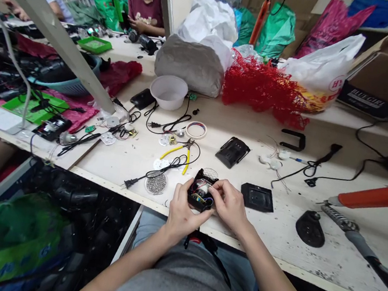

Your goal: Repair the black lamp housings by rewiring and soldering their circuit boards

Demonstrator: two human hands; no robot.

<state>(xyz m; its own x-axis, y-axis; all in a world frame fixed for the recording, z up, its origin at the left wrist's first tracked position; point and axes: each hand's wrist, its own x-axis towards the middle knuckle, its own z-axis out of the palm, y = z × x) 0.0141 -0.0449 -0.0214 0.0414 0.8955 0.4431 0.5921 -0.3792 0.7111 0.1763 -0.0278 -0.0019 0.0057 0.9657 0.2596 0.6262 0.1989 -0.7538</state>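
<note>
Near the table's front edge, my left hand (184,212) is wrapped round a small open black device housing (201,193) with wires and a circuit board showing inside. The fingers of my right hand (229,204) are bent together at the housing's right inner side, by a pale part and some wires; what they pinch is too small to make out. A black cord with a plug (130,183) lies to the left, beside a round dish of screws (155,182). Beyond it rest yellow-handled cutting pliers (187,156). To the right lies a black rectangular cover (257,197).
Farther back are a black case (233,152), a tape roll (196,130), a white bowl (169,92) and red netting (261,85). A screwdriver with a spring (339,218) hangs at right near an orange tool (379,195). Another person (151,5) sits across the bench.
</note>
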